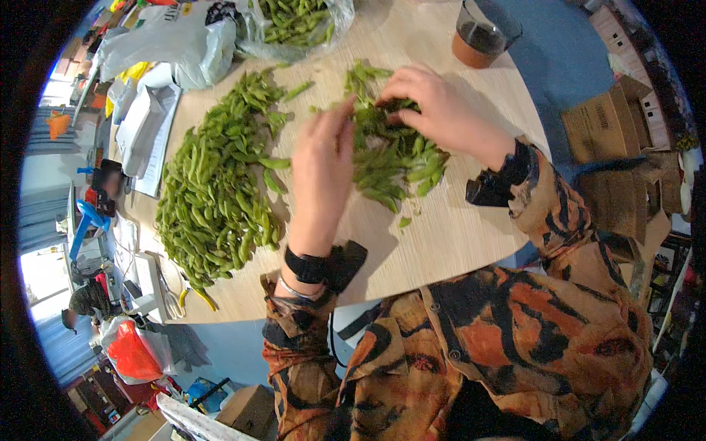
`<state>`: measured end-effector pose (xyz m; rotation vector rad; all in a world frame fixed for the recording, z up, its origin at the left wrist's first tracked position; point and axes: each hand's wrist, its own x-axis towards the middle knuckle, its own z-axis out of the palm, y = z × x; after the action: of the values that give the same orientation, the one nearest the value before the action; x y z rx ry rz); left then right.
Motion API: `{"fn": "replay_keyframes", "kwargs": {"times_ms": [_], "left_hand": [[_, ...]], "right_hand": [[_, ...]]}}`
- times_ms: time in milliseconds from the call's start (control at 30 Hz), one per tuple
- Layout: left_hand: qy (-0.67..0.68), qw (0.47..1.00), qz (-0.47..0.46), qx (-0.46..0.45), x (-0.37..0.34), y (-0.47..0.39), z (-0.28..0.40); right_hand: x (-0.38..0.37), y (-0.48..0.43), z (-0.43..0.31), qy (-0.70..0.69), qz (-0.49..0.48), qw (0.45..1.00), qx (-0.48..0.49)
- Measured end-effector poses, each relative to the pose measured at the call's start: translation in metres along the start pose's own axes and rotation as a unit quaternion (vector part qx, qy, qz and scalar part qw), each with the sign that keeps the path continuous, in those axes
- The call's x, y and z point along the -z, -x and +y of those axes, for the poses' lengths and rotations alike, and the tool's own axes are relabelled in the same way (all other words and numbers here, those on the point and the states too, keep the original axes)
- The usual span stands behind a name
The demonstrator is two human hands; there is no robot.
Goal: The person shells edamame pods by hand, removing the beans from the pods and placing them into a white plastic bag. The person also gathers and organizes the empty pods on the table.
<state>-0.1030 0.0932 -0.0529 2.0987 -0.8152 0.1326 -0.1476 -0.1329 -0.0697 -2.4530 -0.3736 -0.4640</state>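
Two heaps of green soybean pods lie on a pale wood-grain table (452,231). The larger heap (204,193) spreads out to the left of my left hand (322,171). Its blurred fingers point up the table, along the left edge of a smaller heap (386,171) of pods and leafy bits. Over the upper part of that smaller heap, my right hand (433,107) curves with thumb and fingers around some greens. Whether either hand grips a pod is hidden by the fingers and the blur. Each wrist wears a black strap.
A plastic bag of pods (298,25) sits at the far edge, beside a crumpled white bag (165,41). A brown-bottomed cup (480,44) stands far right. Yellow-handled pliers (201,297) and scissors (175,303) lie near left. Cardboard boxes (601,124) are beyond the table; a person (91,300) is left.
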Motion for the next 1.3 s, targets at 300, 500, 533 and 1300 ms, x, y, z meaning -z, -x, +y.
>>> {"fn": "replay_keyframes", "kwargs": {"times_ms": [300,500,533,1300], "left_hand": [[-0.334,0.936,0.038,0.107,0.069,-0.002,-0.017],[-0.315,0.939,-0.081,0.116,0.050,0.008,-0.016],[-0.305,0.946,-0.082,0.079,0.044,0.008,-0.016],[-0.300,0.950,0.080,0.010,0.039,-0.011,-0.028]], "right_hand": [[0.001,0.000,0.002,-0.003,0.051,0.998,-0.039],[0.002,0.000,0.001,-0.007,0.049,0.998,-0.041],[0.001,0.000,0.001,-0.012,0.047,0.998,-0.043],[0.004,-0.001,-0.003,-0.045,0.024,0.996,-0.068]]}}
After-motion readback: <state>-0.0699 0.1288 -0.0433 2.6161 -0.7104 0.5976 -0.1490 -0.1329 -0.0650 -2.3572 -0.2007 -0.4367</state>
